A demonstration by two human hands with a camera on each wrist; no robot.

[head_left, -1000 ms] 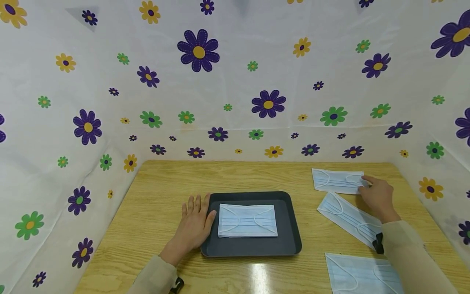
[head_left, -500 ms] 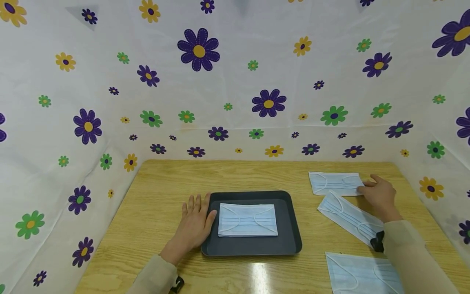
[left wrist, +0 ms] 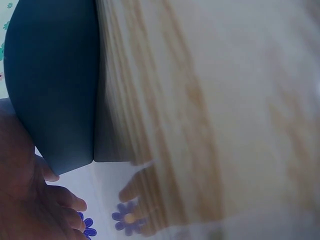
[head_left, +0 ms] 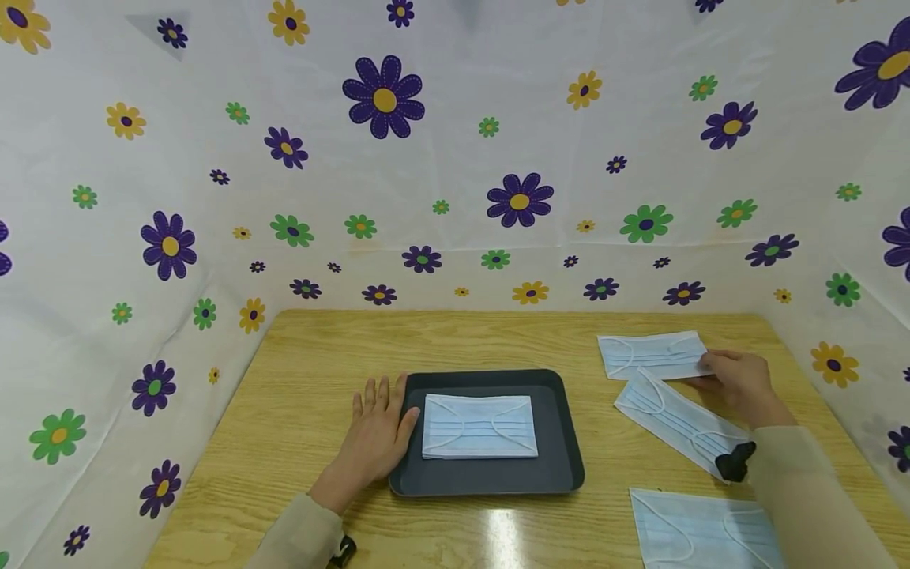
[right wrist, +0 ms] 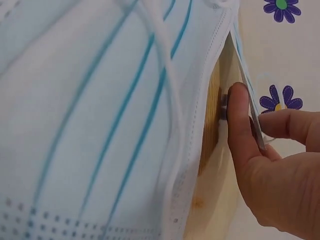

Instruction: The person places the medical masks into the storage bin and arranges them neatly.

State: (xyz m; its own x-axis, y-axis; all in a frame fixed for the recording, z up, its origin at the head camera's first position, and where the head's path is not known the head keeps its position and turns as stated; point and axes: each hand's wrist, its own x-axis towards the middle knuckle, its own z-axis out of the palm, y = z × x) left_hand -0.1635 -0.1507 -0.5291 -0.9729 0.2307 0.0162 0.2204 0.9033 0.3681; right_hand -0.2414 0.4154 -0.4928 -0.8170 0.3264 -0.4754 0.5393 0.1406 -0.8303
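My right hand (head_left: 741,385) pinches the right end of a pale blue face mask (head_left: 648,355) at the back right of the table. In the right wrist view, thumb and fingers close on the edge of that mask (right wrist: 248,85), which is raised there. My left hand (head_left: 380,435) rests at the left rim of a dark grey tray (head_left: 490,481), fingers straight, thumb over the rim. In the left wrist view the tray's side (left wrist: 55,85) stands beside the left hand (left wrist: 30,190). A small stack of masks (head_left: 479,427) lies flat inside the tray, ear loops on top.
Just in front of the pinched mask, a second mask (head_left: 675,419) lies at a slant, partly under the right wrist. Another mask (head_left: 700,529) lies at the front right, partly hidden by the sleeve. A flower-printed sheet (head_left: 455,158) walls the wooden table (head_left: 320,340) behind and at both sides.
The back mask has slid slightly left and toward me, and its right end is now lifted in my right hand, whose fingers have moved under its edge. My left hand and the tray have stayed still.
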